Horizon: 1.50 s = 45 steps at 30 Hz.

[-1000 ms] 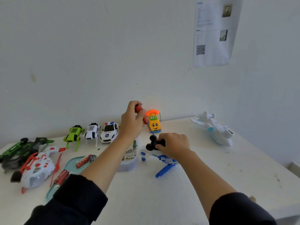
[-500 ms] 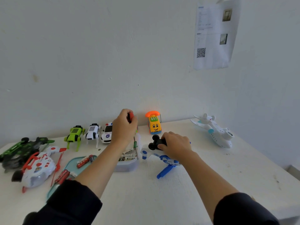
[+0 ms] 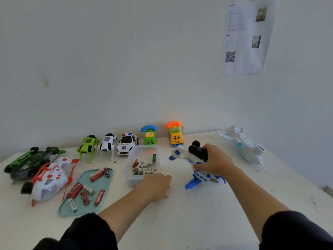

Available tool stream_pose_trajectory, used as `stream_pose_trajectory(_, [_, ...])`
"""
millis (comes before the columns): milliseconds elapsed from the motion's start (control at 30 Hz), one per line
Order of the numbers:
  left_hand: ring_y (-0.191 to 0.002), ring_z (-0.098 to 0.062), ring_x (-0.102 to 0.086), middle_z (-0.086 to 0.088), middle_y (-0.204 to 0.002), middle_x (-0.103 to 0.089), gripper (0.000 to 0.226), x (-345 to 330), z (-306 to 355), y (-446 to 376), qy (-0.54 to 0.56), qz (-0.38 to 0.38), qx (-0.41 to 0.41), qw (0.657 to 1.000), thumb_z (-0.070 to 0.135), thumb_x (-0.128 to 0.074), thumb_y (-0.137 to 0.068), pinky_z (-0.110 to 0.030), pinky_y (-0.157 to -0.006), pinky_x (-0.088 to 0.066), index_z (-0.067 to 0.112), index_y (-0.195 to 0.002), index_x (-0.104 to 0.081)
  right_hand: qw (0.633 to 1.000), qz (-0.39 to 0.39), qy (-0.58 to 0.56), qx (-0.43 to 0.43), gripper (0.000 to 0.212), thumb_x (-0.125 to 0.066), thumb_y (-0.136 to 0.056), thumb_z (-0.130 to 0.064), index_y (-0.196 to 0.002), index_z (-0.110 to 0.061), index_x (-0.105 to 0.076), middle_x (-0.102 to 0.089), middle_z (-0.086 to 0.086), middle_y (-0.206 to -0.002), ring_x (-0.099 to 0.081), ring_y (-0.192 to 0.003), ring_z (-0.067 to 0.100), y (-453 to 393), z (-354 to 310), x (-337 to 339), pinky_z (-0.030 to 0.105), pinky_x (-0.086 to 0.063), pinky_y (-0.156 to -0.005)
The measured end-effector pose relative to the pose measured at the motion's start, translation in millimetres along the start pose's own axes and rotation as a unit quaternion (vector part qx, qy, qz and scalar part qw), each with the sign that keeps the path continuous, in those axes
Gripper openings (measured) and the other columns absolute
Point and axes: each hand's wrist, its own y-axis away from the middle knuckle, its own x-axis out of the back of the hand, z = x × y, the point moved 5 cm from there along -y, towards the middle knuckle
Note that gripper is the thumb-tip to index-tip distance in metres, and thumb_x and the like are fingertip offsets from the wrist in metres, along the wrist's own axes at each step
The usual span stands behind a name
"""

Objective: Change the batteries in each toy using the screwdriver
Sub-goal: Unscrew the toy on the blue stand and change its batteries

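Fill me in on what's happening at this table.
A person is partway through swapping toy batteries. The right hand grips a blue-and-white toy plane turned belly up, wheels in the air. The left hand is down on the table in front of a clear tub of batteries; whether it holds the screwdriver is hidden. More batteries lie on a teal tray, and other toys line the wall.
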Motion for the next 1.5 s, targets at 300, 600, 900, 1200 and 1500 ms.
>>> stream_pose_trajectory(300, [-0.124,-0.02,-0.046,-0.005,-0.142,-0.039,0.097,27,12,-13,0.47,0.151,0.006,0.87,0.052,-0.076,-0.069,-0.034,-0.096,-0.043,0.027,-0.146,-0.023,0.79,0.006,-0.585,-0.185,0.044,-0.071,-0.08,-0.036,-0.109,-0.005,-0.06,-0.07,0.013,-0.093,-0.068,-0.083,0.031,3,32,2,0.045,-0.056,-0.072])
stream_pose_trajectory(600, [-0.088,-0.017,-0.064,0.001,-0.103,-0.066,0.042,43,53,-55,0.789,0.149,0.073,0.591,0.033,-0.078,-0.074,-0.042,-0.077,-0.058,0.025,-0.11,-0.059,0.7,-0.052,-0.701,-0.122,0.05,-0.042,-0.091,-0.053,-0.111,-0.012,-0.061,-0.066,0.011,-0.114,-0.062,-0.105,0.029,-6,11,-20,0.045,-0.046,-0.094])
stream_pose_trajectory(900, [-0.084,-0.019,-0.061,0.003,-0.093,-0.065,0.044,55,42,-126,0.702,0.269,0.194,0.63,0.031,-0.073,-0.068,-0.032,-0.073,-0.052,0.018,-0.107,-0.057,0.977,-0.021,0.065,-0.2,0.062,-0.02,-0.097,-0.053,-0.147,-0.017,-0.022,-0.019,0.003,-0.155,-0.011,-0.143,0.024,-13,126,-42,0.045,-0.008,-0.116])
stream_pose_trajectory(1200, [-0.118,-0.031,-0.042,-0.01,-0.132,-0.045,0.066,63,64,-216,0.628,0.235,0.291,0.682,0.043,-0.068,-0.078,-0.034,-0.074,-0.034,0.014,-0.13,-0.041,0.972,-0.009,0.102,-0.212,0.065,-0.019,-0.097,-0.052,-0.151,-0.02,-0.005,0.001,-0.002,-0.159,0.005,-0.145,0.02,-23,132,-52,0.048,0.002,-0.115])
stream_pose_trajectory(1500, [-0.117,-0.034,-0.041,-0.015,-0.132,-0.038,0.078,81,86,-272,0.611,0.195,0.323,0.695,0.053,-0.069,-0.075,-0.043,-0.099,-0.039,0.015,-0.133,-0.033,0.973,-0.014,0.098,-0.211,0.065,-0.019,-0.097,-0.051,-0.151,-0.019,0.0,0.005,-0.001,-0.159,0.01,-0.145,0.021,-26,133,-52,0.048,0.006,-0.115])
